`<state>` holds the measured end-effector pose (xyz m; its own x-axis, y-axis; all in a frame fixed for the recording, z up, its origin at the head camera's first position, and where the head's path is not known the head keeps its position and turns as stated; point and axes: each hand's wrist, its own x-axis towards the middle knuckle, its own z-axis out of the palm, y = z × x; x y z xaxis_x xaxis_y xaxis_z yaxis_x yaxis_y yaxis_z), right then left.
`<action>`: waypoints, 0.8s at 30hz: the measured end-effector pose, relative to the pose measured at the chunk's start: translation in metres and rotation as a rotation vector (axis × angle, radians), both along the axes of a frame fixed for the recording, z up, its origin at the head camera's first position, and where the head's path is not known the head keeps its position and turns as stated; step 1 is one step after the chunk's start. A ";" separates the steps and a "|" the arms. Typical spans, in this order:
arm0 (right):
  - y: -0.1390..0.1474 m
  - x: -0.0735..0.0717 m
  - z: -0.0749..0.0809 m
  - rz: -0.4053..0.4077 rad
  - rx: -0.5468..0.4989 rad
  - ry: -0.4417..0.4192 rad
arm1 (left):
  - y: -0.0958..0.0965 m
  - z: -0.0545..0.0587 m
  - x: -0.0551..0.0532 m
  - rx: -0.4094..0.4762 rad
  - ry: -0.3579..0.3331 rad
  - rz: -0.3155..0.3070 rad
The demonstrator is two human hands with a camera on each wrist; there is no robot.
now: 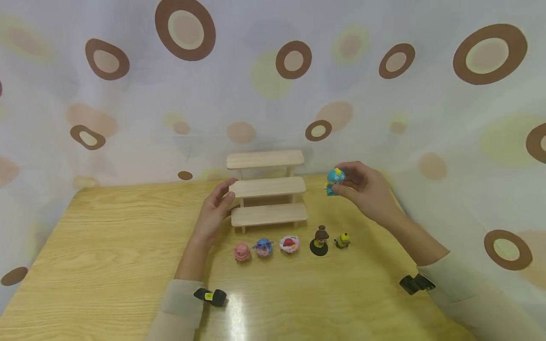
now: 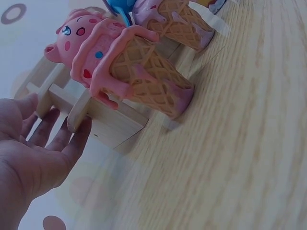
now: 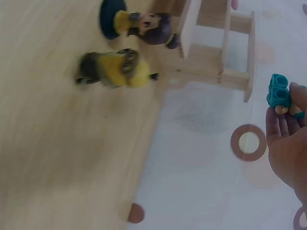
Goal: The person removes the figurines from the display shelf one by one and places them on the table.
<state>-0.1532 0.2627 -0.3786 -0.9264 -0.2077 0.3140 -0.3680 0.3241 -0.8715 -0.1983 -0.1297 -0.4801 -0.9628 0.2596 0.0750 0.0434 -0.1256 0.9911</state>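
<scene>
A small toy figure with a teal cap and yellow trim [image 1: 336, 176] is raised above the table, pinched between the thumb and fingers of my right hand [image 1: 368, 190]. Its teal feet [image 3: 279, 91] face the right wrist camera. My left hand [image 1: 213, 210] rests at the left end of the three-tier wooden display stand [image 1: 268, 188]. In the left wrist view its fingertips [image 2: 82, 128] touch the ends of the boards. Part of the left fingers is hidden behind the stand. The right hand hovers to the right of the stand, apart from it.
Before the stand lies a row of figures: a pink ice-cream-cone figure [image 1: 241, 252], a blue-topped cone figure [image 1: 263, 247], a pink, white and red figure [image 1: 289, 244], a brown-haired doll [image 1: 320, 240] and a Minion [image 1: 342, 240]. A patterned cloth [image 1: 243, 94] hangs behind the table [image 1: 128, 265].
</scene>
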 end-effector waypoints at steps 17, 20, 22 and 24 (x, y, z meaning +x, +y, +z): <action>0.071 0.066 -0.063 -0.131 0.121 -0.136 | 0.004 -0.001 0.000 0.007 0.007 0.009; 0.078 0.067 -0.081 -0.126 0.123 -0.128 | 0.004 0.000 -0.001 0.009 0.010 0.007; 0.082 0.066 -0.093 -0.121 0.119 -0.114 | 0.003 0.000 -0.001 0.011 0.009 0.011; 0.085 0.066 -0.102 -0.116 0.120 -0.117 | 0.003 0.001 -0.002 0.010 0.003 0.016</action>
